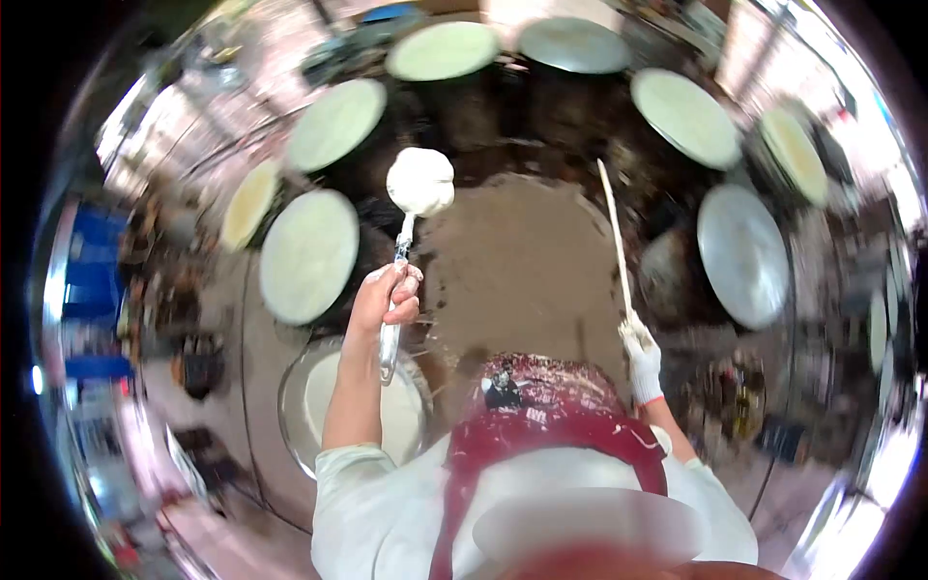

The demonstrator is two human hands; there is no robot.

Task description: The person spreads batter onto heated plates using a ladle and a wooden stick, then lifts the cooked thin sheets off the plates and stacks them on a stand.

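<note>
At the lower left of the frame a wide metal basin (296, 406) of pale batter sits just under my left forearm. Above it, my bare left hand (389, 302) is wrapped closed around the metal handle of a ladle (418, 184), fingers curled tight at about mid-shaft, with the handle's end sticking out below my palm. The ladle's bowl, left of centre in the upper half, is heaped with thick white batter and hangs between the round griddle plates; the nearest one, coated pale (309, 256), lies to its left. I judge the loaded ladle top-heavy and the batter soft and runny, so the handle wants a firm grip well up the shaft, kept level, and the wet metal may be slippery. More round plates (443, 50) ring the upper part of the frame, some coated, some bare grey. In the middle is a brownish worktop (522, 261), smeared and dusty. Right of centre, my gloved right hand (642, 356) is closed on the lower end of a thin white stick (615, 237) that slants up toward the plates; it looks light and stiff, easy to hold near its end. A bare grey plate (742, 256) lies further right. My red apron (541, 411) fills the bottom centre.
</note>
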